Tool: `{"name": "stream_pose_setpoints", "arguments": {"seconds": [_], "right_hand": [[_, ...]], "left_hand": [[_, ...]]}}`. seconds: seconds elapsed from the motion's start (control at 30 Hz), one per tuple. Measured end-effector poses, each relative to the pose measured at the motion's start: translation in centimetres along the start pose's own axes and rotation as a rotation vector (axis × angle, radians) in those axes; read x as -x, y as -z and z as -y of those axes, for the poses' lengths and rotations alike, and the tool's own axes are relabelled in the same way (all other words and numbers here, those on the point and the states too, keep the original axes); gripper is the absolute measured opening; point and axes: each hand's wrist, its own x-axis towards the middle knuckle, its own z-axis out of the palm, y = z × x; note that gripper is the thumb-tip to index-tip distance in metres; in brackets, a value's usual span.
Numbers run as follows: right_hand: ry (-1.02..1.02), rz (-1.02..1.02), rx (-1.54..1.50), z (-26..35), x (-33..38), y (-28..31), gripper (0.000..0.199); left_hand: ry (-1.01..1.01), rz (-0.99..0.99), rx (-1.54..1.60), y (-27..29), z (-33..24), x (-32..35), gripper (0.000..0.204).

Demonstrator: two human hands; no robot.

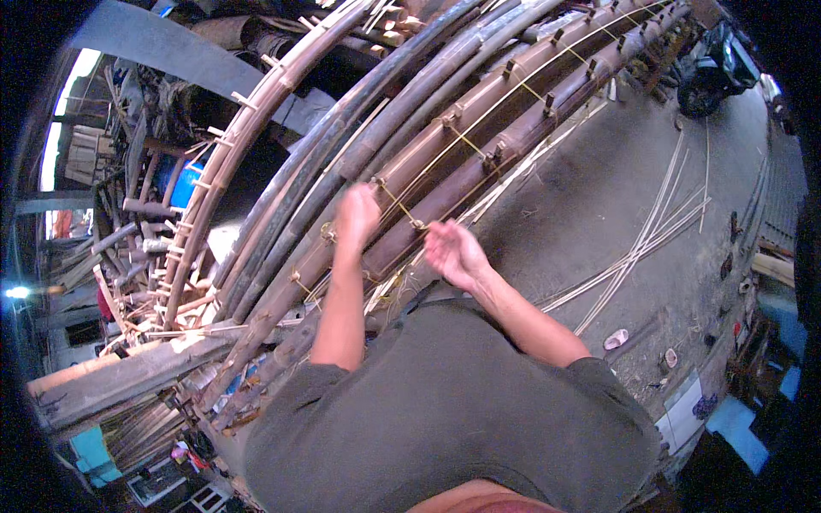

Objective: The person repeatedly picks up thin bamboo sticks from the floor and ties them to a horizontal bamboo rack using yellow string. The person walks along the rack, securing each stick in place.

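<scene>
Two long brown bamboo poles lie side by side in front of me; the upper pole [409, 164] and the lower pole [445, 195] are joined crosswise by thin yellow ties. One yellow tie [398, 203] spans the gap between my hands, knotted at the lower pole. My left hand [357, 212] is closed and a little blurred over the upper pole, beside that tie's upper end. Palm up, my right hand [455, 252] has its fingers curled in by the knot at the lower pole. Whatever either hand pinches is too small to make out.
Dark pegs [549, 104] stick out along the poles. More grey bamboo poles [376, 141] and a curved pegged pole [218, 171] lie to the left. Thin strips [646, 231] are scattered on the floor at right, near a motorcycle [705, 90]. A blue drum [180, 181] stands far left.
</scene>
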Motion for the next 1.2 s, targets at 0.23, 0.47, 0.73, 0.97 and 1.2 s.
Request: {"name": "stream_pose_setpoints", "arguments": {"seconds": [0.23,0.47,0.73,0.97,1.2], "right_hand": [[0.771,0.368,1.51,-4.5,-10.3,-11.7,0.035],[0.409,0.396,2.116,5.7,-15.4,-13.2,0.051],[0.829,0.78,2.31,0.9,-1.5,0.2,0.037],[0.749,0.7,2.332,0.2,-1.2,0.0,0.041],[1.003,0.417,2.34,-4.2,0.7,-2.3,0.038]], "left_hand": [[-0.258,-0.16,0.829,-11.2,4.3,2.6,0.048],[-0.019,-0.02,0.272,-4.8,-1.4,2.9,0.036],[-0.096,-0.172,0.359,-4.3,-1.8,3.3,0.028],[-0.041,-0.404,0.463,3.8,-7.0,-3.5,0.026],[0.019,-0.293,-0.018,-1.6,0.8,-9.8,0.032]]}}
